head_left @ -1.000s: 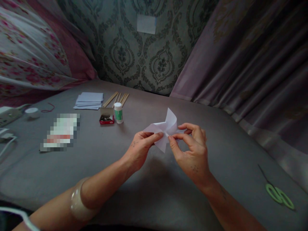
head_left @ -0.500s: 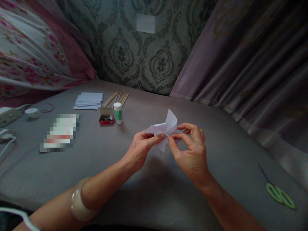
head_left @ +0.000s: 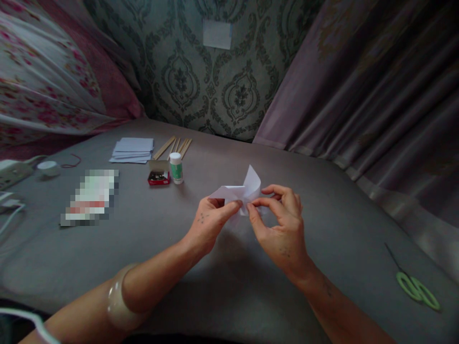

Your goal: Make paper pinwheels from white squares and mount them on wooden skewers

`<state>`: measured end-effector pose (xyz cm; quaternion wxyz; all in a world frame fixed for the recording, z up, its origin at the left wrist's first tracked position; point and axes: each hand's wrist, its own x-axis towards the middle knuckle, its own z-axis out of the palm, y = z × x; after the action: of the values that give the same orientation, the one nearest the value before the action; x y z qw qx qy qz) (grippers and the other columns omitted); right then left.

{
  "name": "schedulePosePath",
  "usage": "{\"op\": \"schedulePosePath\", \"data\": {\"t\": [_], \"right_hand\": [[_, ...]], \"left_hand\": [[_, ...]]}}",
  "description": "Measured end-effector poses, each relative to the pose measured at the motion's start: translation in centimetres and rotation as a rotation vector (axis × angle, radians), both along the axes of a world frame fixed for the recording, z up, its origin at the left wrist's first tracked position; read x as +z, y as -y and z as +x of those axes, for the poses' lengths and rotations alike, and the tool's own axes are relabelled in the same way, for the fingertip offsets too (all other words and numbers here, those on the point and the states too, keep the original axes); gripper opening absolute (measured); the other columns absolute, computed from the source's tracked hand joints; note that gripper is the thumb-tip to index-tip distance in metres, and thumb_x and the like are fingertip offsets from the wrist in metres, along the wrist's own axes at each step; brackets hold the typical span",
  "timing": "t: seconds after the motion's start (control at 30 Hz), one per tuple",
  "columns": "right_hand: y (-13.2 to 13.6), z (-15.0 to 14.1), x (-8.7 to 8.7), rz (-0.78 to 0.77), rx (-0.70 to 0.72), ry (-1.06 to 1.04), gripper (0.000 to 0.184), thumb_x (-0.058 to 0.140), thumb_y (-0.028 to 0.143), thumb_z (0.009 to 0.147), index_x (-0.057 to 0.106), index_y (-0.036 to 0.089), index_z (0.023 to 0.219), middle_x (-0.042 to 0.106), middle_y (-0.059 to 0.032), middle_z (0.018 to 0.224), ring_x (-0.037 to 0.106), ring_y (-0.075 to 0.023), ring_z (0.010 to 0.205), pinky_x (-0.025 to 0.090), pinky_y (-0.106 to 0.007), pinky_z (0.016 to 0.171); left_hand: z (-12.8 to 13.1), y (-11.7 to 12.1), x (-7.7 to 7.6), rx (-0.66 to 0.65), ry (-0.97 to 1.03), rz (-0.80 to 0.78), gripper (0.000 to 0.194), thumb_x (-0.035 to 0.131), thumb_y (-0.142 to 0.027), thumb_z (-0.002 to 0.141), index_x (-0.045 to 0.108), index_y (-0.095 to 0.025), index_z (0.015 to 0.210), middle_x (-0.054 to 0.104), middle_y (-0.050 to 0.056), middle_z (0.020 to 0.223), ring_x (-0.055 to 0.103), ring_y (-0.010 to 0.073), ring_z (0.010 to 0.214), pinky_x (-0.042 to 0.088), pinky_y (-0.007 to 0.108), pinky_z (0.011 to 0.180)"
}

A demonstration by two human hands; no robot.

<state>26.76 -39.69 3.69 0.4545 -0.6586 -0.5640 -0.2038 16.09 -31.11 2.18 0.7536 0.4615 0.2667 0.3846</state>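
A white paper pinwheel [head_left: 252,184] with curled blades is held above the grey-covered surface, between both hands. My left hand [head_left: 211,222] is closed on its left side, the thumb pressed near the centre and the other fingers behind the paper. At the middle of the pinwheel, thumb and index finger of my right hand [head_left: 281,220] pinch together; its other fingers curl beside the right blade. Whatever tiny piece may be between those fingertips is hidden.
Beyond the hands stand a white-and-green glue bottle [head_left: 176,168] and an open red box [head_left: 158,177] of small dark metal pieces. Farther back lie wooden sticks [head_left: 184,148] and stacked white paper [head_left: 132,149]. Green-handled scissors [head_left: 418,290] lie right; a power strip [head_left: 13,173] sits left.
The pinwheel has tilted and shifted slightly left, its lower blade now less visible. My right hand has moved a little left with it; both hands keep their hold.
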Motion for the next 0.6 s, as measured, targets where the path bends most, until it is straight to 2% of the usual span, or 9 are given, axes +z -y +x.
{"op": "schedulePosePath", "data": {"t": [0.1, 0.17, 0.27, 0.33, 0.6], "right_hand": [[0.0, 0.6, 0.5, -0.011, 0.003, -0.097, 0.019, 0.063, 0.025, 0.077, 0.061, 0.019, 0.094, 0.057, -0.0094, 0.100, 0.055, -0.0245, 0.097, 0.042, -0.045, 0.087], [-0.1, 1.1, 0.8, -0.115, 0.074, -0.191, 0.027, 0.063, 0.028, 0.075, 0.059, 0.018, 0.100, 0.059, -0.0093, 0.101, 0.056, -0.0234, 0.095, 0.044, -0.042, 0.086], [-0.5, 1.4, 0.8, -0.285, 0.243, -0.327, 0.018, 0.061, 0.029, 0.076, 0.063, 0.018, 0.090, 0.062, -0.0073, 0.097, 0.058, -0.0202, 0.090, 0.046, -0.034, 0.079], [-0.9, 1.4, 0.6, -0.328, 0.294, -0.393, 0.012, 0.060, 0.026, 0.075, 0.065, 0.017, 0.081, 0.063, -0.0062, 0.092, 0.060, -0.0181, 0.085, 0.047, -0.030, 0.074], [-1.5, 1.3, 0.0, -0.328, 0.248, -0.550, 0.011, 0.062, 0.021, 0.068, 0.070, 0.017, 0.075, 0.066, -0.0044, 0.086, 0.063, -0.0185, 0.083, 0.048, -0.029, 0.074]], "left_hand": [[0.0, -0.1, -0.1, -0.012, -0.030, -0.002, 0.018, 0.071, -0.027, 0.062, 0.072, -0.013, 0.073, 0.067, 0.003, 0.066, 0.055, 0.0128, 0.059, 0.041, 0.024, 0.060], [-0.1, -0.2, -0.2, -0.031, -0.041, 0.011, 0.017, 0.070, -0.027, 0.063, 0.071, -0.013, 0.071, 0.066, 0.003, 0.064, 0.054, 0.0120, 0.058, 0.040, 0.023, 0.059], [0.0, -0.2, -0.3, -0.036, -0.071, 0.050, 0.015, 0.068, -0.026, 0.063, 0.070, -0.013, 0.069, 0.064, 0.002, 0.063, 0.051, 0.0111, 0.056, 0.037, 0.022, 0.056], [0.1, -0.2, -0.4, -0.035, -0.086, 0.076, 0.014, 0.068, -0.026, 0.063, 0.069, -0.013, 0.068, 0.062, 0.001, 0.061, 0.050, 0.0113, 0.056, 0.036, 0.023, 0.056], [0.2, 0.0, -0.1, -0.050, -0.111, 0.118, 0.011, 0.067, -0.025, 0.059, 0.066, -0.015, 0.061, 0.058, 0.000, 0.056, 0.048, 0.0115, 0.056, 0.035, 0.023, 0.056]]}}
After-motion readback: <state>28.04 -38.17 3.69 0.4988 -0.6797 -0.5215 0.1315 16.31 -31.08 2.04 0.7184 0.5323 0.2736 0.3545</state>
